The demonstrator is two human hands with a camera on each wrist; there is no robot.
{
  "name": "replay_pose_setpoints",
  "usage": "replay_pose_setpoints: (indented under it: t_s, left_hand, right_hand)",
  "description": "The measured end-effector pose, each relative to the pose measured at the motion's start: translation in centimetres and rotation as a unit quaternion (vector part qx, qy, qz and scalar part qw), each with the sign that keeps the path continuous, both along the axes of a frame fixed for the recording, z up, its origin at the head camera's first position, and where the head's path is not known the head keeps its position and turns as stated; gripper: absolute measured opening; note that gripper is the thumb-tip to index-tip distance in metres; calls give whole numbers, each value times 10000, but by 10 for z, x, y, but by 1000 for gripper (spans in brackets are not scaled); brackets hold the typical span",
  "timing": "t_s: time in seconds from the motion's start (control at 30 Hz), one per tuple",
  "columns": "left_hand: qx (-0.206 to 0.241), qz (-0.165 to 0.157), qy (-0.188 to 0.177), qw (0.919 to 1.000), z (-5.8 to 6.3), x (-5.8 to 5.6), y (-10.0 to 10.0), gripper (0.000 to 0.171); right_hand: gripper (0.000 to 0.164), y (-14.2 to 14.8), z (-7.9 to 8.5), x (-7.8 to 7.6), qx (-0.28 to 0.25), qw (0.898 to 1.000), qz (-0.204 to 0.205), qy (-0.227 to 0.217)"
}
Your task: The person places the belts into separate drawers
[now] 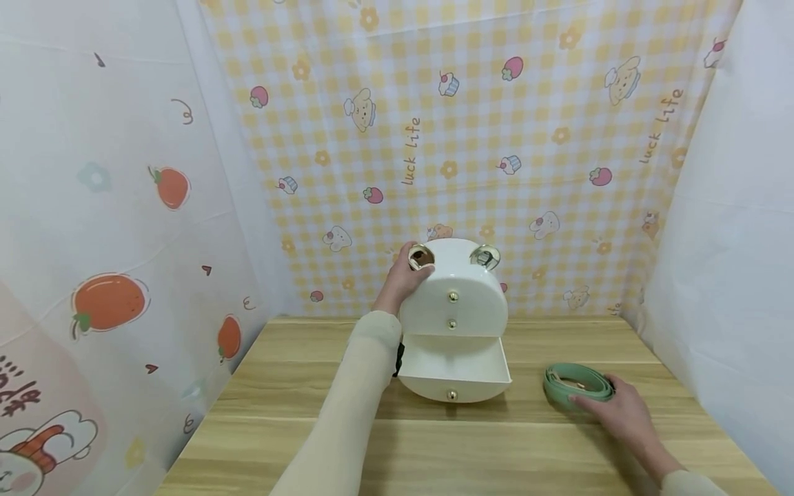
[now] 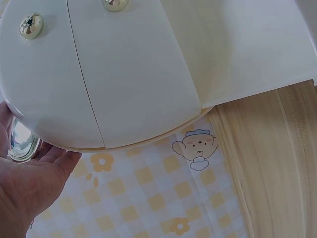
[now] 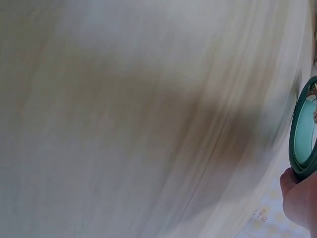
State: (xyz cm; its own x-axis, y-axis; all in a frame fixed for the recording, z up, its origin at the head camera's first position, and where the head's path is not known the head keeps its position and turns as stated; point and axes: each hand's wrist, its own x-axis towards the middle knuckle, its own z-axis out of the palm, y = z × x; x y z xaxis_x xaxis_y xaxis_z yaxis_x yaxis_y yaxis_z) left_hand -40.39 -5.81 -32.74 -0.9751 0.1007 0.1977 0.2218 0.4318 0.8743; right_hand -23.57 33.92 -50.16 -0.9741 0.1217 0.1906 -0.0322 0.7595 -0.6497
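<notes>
A white drawer box (image 1: 455, 313) with round gold ears stands on the table, its bottom drawer (image 1: 455, 362) pulled out with a bare inside. My left hand (image 1: 406, 279) grips the box at its left gold ear; the left wrist view shows the thumb and fingers (image 2: 59, 161) on either side of that ear (image 2: 24, 141). To the right of the box, my right hand (image 1: 626, 413) holds a coiled green belt (image 1: 577, 396) by its right side, thumb at the front. In the right wrist view the belt (image 3: 303, 134) appears at the right edge, with something gold-coloured inside the coil.
The wooden table (image 1: 471, 455) runs back to a yellow checked cloth (image 1: 446, 138) with printed figures. A printed white cloth (image 1: 124, 227) hangs on the left and a plain white one (image 1: 732, 227) on the right. A black item (image 1: 399, 359) shows beside the box's left side.
</notes>
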Motion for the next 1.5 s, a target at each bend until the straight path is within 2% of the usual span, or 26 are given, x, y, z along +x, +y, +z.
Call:
replay_pose_setpoints:
  t_s: [0.37,0.7,1.27,1.5]
  left_hand:
    - [34,10,48,10000,0,0,0,71]
    - [-9,2,76,10000,-2,-2,0,69]
    - [-11,21,67,10000,-3,-3,1,71]
    - [-2,3,84,10000,-3,-3,1,69]
  right_hand:
    - [106,-15,6,-5,-371,9985,-250,-324]
    - [107,-27,15,-6,-725,9955,-596,-128]
    - [103,-36,18,-6,-990,9912,-861,184]
    - [97,-42,21,-7,-1012,9898,-880,490]
